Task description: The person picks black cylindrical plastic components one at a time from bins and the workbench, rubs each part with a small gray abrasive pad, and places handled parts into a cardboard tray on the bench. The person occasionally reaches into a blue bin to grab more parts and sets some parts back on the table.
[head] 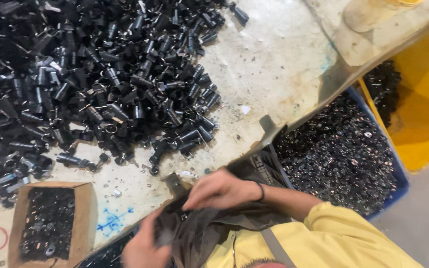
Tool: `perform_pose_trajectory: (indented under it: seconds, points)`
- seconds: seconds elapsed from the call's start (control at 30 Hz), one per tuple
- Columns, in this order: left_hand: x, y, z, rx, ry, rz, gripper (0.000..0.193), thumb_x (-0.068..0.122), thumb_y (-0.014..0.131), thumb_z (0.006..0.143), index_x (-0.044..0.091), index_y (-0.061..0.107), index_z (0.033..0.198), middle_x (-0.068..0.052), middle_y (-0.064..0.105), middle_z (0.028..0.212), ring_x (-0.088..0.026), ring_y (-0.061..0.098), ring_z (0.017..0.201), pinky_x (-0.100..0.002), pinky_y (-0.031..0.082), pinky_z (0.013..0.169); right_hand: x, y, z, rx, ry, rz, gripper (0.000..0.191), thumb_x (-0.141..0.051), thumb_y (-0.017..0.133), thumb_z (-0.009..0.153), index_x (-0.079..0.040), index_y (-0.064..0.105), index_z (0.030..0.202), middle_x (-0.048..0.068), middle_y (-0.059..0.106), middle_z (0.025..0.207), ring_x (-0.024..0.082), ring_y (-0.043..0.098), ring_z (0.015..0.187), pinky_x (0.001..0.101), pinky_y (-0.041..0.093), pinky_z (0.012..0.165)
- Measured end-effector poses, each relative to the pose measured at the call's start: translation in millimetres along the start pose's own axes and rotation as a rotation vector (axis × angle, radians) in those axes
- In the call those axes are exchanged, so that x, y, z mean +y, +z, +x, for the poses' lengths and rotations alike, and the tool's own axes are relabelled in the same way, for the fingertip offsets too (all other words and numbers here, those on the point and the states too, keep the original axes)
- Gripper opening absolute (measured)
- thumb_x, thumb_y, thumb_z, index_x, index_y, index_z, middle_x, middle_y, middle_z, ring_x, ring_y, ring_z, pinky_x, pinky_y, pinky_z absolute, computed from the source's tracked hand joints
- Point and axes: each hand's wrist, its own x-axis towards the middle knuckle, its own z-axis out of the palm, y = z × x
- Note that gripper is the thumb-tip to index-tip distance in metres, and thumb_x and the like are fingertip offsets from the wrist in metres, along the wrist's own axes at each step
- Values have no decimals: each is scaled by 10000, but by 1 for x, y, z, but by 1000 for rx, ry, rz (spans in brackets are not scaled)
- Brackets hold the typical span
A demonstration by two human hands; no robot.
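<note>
I see both hands closed on a dark bag (199, 233) at the table edge: left hand (142, 248) low, right hand (219, 189) on top. Cardboard box (83, 218) and blue crate (398, 171) hold small black rings.

A dark grey-brown plastic bag (194, 233) is seen at the near edge of the worktable, just below the table's rim and close against the yellow-clad torso. It is crumpled and slack, its thin glossy film gathered into many folds and creases. Its upper edge is pinched from above, and its lower left part is gripped from the side. What lies inside cannot be told
</note>
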Motion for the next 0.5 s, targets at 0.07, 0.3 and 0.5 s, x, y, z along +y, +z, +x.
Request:
perform_pose_trajectory:
  seconds: [0.07,0.3,0.5]
  points:
    - [-56,-10,-24,74,-54,25,813,198,748,548,20,569,1321,-281,663,1204,-433,666,1117,-502,534,944,3,-7,-1,490,-27,489,64,-65,630,1126,-62,676,1081,59,700,937,157,666,772,297,562,672]
    - [10,-41,-1,331,-100,443,974,124,776,457,-99,533,1373,-304,578,1350,-484,546,1256,-550,411,1094,4,-7,7,306,790,1125,330,-320,512,1062,-39,597,1214,156,694,907,105,521,521,203,392,395]
    - [119,-8,151,432,384,295,786,216,809,637,-23,594,1354,-226,592,1322,-425,515,1230,-515,446,1016,3,14,-11,281,611,1184,399,-306,592,1035,-47,585,1337,100,667,973,78,537,582,212,396,479]
